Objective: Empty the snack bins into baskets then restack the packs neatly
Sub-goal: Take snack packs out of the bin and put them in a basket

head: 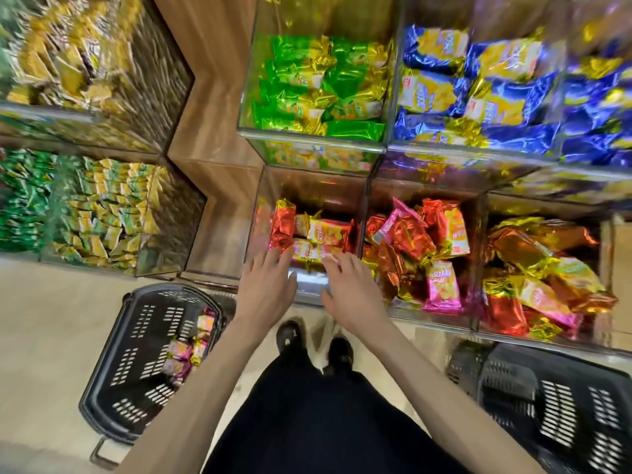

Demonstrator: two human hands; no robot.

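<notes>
Fingers straight and spread, my left hand (266,292) and right hand (349,289) hold nothing, tips at the red packs (321,236) lying low in the clear bin (307,285) at twelve o'clock, basket (136,354) at seven o'clock, where slick foil could slip from a loose scoop and miss.

Left hand (265,289) and right hand (349,289) are reaching side by side over the front wall of a lower bin (309,283), packs (325,234) lying inside. Left basket (136,336) is sitting on the floor holding a few snacks (186,350), right basket (547,405) sitting just below the bins.
</notes>
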